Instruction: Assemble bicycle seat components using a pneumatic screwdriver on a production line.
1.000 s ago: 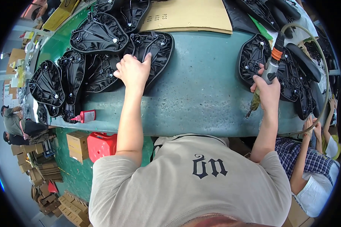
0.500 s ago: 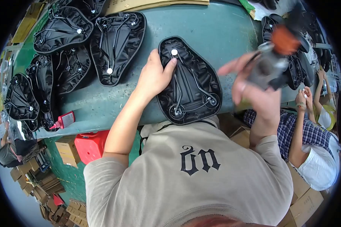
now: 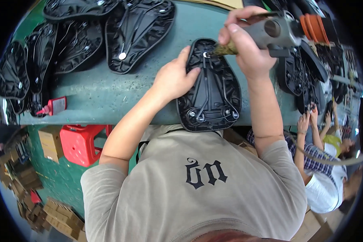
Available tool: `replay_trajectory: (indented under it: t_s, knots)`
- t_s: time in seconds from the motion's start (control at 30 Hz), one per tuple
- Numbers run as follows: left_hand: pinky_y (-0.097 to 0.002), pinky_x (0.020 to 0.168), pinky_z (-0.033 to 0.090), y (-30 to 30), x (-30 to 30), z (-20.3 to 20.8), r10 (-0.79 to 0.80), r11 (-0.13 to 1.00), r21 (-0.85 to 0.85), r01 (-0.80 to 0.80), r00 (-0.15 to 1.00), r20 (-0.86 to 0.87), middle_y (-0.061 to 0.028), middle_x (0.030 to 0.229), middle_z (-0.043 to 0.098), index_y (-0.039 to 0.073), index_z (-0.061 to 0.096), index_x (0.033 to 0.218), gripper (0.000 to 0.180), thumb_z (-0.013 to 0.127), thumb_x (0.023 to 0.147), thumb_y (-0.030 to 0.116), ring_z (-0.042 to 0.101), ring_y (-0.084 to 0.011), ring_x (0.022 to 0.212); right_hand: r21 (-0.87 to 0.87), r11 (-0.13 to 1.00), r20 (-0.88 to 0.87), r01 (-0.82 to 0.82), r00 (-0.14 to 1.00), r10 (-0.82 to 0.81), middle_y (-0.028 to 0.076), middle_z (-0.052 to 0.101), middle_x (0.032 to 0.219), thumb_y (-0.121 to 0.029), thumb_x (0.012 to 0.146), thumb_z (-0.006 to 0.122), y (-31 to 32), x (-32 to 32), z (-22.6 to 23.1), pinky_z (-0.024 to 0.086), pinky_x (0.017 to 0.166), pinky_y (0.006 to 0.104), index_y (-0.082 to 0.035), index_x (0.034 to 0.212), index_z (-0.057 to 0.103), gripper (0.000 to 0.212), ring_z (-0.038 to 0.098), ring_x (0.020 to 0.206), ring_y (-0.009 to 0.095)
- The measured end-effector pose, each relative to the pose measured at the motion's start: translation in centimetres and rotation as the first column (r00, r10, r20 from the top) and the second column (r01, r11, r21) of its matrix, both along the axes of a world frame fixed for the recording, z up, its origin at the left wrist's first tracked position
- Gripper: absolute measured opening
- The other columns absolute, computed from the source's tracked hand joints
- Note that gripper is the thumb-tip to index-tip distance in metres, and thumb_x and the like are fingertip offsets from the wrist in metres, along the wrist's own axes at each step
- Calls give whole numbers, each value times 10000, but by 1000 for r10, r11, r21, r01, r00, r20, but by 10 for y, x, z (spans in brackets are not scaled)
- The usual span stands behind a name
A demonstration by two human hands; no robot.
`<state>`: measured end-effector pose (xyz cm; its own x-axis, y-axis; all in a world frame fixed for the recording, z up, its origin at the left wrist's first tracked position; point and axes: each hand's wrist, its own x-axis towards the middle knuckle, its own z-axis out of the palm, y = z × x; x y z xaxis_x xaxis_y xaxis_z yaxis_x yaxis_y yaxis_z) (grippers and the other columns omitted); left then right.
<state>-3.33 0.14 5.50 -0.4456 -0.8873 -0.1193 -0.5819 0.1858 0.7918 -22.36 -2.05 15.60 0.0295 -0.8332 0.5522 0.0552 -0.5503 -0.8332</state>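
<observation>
I am pressing my left hand [image 3: 174,78] flat on the upturned black plastic saddle base [image 3: 209,86] at the green bench's [image 3: 109,94] near edge, steadying it, while my right hand [image 3: 246,44], grip clenched, is holding the grey powered driver [image 3: 276,32] over its far-end fastener.

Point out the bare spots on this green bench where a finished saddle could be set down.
Bare bench: the strip between the red bottle and the left hand, below the upturned saddles. Crowded: the far left pile and the right pile. Centre is taken by the saddle under the right hand holding the power driver.
</observation>
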Motion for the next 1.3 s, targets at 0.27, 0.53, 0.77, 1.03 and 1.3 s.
replay_trajectory:
  t_s: [0.27, 0.53, 0.77, 1.03, 1.3]
  knots:
    - [-511, 897, 552, 0, 3, -4, -3, 1000, -12, 3, 1000, -14, -292, 1068, 695, -26, 378, 1531, 758, 661, 934, 345, 689, -462, 997, 125, 983, 98, -135, 988, 123, 203, 622, 972, 45, 923, 537, -24, -1, -6, 529, 676, 413, 20, 1129, 517, 209, 612, 683, 235]
    - [-464, 986, 511, 4, 2, 7, 46, 984, -172, -48, 999, -15, -250, 1274, 628, 38, 503, 1445, 637, 709, 878, 239, 605, -431, 1196, 336, 942, 144, 11, 988, -62, 134, 635, 767, -19, 871, 634, -25, 15, 8, 515, 531, 298, 5, 954, 550, 122, 621, 569, 202]
    - [-436, 1082, 459, -11, -16, 30, -612, 560, -714, 421, 791, -14, -124, 1336, 595, 64, 643, 1243, 569, 684, 681, -23, 539, -329, 1313, 332, 943, 129, 6, 990, -52, 121, 652, 759, -13, 880, 639, -29, 6, -3, 511, 530, 279, 2, 923, 578, 77, 630, 575, 177]
    - [-437, 907, 525, -27, -30, 20, -689, 579, -614, 536, 724, -18, -119, 1068, 641, 39, 636, 1025, 344, 724, 694, 11, 624, -352, 1045, 100, 973, 37, 208, 976, -213, 116, 667, 892, 36, 893, 636, 31, -2, 58, 529, 598, 272, 23, 1160, 587, 272, 639, 652, 141]
    - [-435, 933, 529, -37, -42, 18, -438, 685, -664, 300, 898, -46, -143, 1181, 681, 31, 623, 1003, 279, 708, 739, 5, 632, -360, 1087, -66, 997, 121, -34, 992, 41, 220, 587, 1116, -61, 912, 520, 108, -93, 49, 521, 710, 423, -6, 1317, 560, 411, 615, 708, 219]
